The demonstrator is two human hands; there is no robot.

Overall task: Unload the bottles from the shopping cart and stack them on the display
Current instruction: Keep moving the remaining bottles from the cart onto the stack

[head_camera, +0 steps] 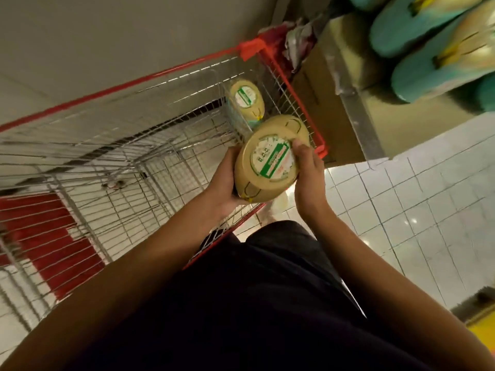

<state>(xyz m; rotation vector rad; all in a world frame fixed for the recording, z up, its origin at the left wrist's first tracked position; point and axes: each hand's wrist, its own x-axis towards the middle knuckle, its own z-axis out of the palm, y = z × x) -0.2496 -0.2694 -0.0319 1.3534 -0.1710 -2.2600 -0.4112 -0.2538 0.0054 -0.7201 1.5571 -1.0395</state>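
I hold a tan bottle with a white and green label between both hands, above the near right corner of the shopping cart. My left hand cups its lower left side. My right hand presses on its right side, fingertips on the label. A second tan bottle of the same kind lies in the cart's small wire compartment, just beyond the held one. The display stands to the right, carrying several teal bottles.
The wire cart has red rims and a red flap at its left end. A cardboard box sits against the display's base beside the cart. White floor tiles spread to the right. My dark clothing fills the bottom centre.
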